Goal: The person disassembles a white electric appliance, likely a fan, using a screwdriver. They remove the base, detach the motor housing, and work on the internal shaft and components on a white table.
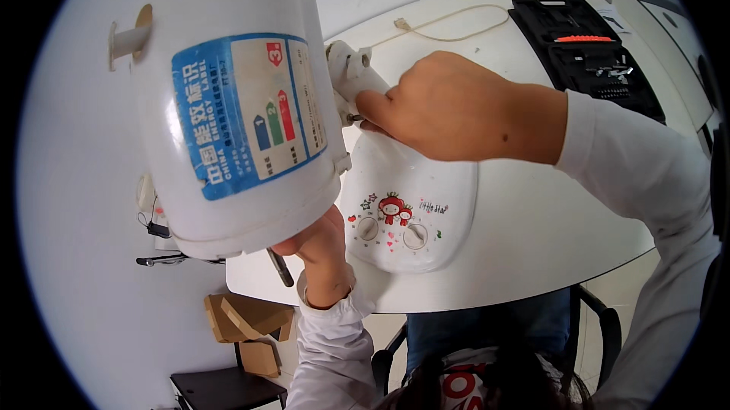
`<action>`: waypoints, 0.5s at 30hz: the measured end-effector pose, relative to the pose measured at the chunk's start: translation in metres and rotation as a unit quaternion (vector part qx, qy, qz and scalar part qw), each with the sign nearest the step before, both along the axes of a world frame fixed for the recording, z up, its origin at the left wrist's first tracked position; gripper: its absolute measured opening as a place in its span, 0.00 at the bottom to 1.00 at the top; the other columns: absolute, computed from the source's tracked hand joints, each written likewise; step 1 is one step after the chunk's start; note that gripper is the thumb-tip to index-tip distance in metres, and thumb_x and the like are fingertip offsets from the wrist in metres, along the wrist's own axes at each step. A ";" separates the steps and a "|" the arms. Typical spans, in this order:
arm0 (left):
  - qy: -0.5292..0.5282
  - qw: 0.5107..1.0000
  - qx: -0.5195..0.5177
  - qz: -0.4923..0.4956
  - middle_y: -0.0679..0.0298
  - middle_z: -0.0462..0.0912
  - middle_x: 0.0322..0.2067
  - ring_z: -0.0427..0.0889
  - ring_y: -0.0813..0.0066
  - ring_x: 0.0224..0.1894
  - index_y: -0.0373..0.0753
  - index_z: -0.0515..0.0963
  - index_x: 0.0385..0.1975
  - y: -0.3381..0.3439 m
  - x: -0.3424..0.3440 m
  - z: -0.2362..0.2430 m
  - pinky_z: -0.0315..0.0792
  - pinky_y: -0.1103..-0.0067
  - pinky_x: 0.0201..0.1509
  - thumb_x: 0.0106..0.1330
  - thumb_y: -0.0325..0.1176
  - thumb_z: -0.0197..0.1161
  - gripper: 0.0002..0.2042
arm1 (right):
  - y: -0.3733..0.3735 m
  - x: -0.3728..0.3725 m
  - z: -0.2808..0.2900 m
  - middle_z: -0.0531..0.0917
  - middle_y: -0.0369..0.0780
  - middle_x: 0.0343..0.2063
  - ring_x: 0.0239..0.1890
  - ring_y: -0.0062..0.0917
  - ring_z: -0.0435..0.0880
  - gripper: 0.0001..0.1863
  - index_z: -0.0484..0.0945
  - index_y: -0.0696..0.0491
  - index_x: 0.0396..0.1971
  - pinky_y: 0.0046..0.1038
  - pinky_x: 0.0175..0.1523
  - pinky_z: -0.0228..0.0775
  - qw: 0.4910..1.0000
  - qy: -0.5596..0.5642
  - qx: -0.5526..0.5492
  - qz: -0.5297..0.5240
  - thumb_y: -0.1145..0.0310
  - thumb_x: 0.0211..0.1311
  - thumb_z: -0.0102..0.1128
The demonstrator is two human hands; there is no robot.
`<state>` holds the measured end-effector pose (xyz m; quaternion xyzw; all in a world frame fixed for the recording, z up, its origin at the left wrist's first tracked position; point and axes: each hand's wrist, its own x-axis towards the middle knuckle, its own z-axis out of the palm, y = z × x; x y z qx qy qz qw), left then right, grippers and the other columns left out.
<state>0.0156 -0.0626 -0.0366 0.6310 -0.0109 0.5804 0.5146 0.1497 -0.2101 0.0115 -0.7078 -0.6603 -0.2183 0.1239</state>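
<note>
A bulky white cylindrical appliance housing (228,7) with a blue label fills the left, tilted beside its white neck (347,68). My left hand (312,239) grips the housing from underneath, near a dark rod (281,267) pointing downward. My right hand (464,109) is closed at the joint between housing and neck, its fingertips at a small metal piece (353,118); whether it holds a tool is hidden. Below the neck, the white base (407,254), decorated with red cartoon figures and fitted with two knobs, rests on the white table (540,250).
An open black tool case (578,60) lies at the back right. A cream cord (464,37) loops along the table's back. Cardboard boxes (236,315) and a dark chair (217,391) stand at the lower left. A white wall runs behind.
</note>
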 end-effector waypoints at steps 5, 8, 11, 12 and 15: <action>-0.014 1.000 0.007 -0.005 0.63 0.66 0.57 0.65 0.67 0.58 0.40 0.61 0.59 -0.001 0.002 0.002 0.61 0.66 0.62 0.53 0.67 0.56 0.41 | -0.001 -0.006 0.002 0.68 0.37 0.08 0.09 0.29 0.66 0.16 0.66 0.55 0.20 0.31 0.18 0.58 0.895 0.445 0.013 0.033 0.64 0.67 0.45; -0.017 1.000 0.008 -0.001 0.62 0.66 0.57 0.66 0.66 0.58 0.40 0.62 0.58 0.002 0.002 0.002 0.61 0.66 0.62 0.53 0.67 0.56 0.41 | 0.000 -0.004 0.015 0.65 0.32 0.09 0.09 0.22 0.59 0.19 0.67 0.54 0.20 0.27 0.19 0.56 0.663 0.741 -0.100 0.023 0.61 0.70 0.41; -0.020 1.000 0.010 0.001 0.62 0.67 0.57 0.66 0.65 0.58 0.40 0.62 0.58 0.004 0.001 0.003 0.61 0.65 0.62 0.54 0.66 0.56 0.40 | 0.002 -0.005 0.013 0.64 0.31 0.10 0.10 0.21 0.58 0.20 0.68 0.56 0.21 0.27 0.19 0.56 0.726 0.681 -0.078 0.046 0.59 0.71 0.40; -0.020 1.000 0.010 0.001 0.62 0.67 0.57 0.66 0.65 0.57 0.40 0.62 0.58 0.004 0.001 0.004 0.61 0.65 0.62 0.54 0.66 0.56 0.40 | 0.002 -0.006 0.011 0.64 0.31 0.11 0.11 0.20 0.57 0.20 0.68 0.56 0.22 0.27 0.19 0.55 0.747 0.660 -0.069 0.052 0.59 0.71 0.40; -0.023 1.000 0.012 0.003 0.61 0.67 0.56 0.66 0.64 0.57 0.40 0.62 0.58 0.004 0.002 0.003 0.61 0.64 0.62 0.54 0.65 0.57 0.39 | 0.001 -0.009 0.008 0.71 0.41 0.14 0.15 0.31 0.69 0.16 0.66 0.61 0.30 0.32 0.23 0.61 0.906 0.419 -0.021 0.064 0.62 0.70 0.41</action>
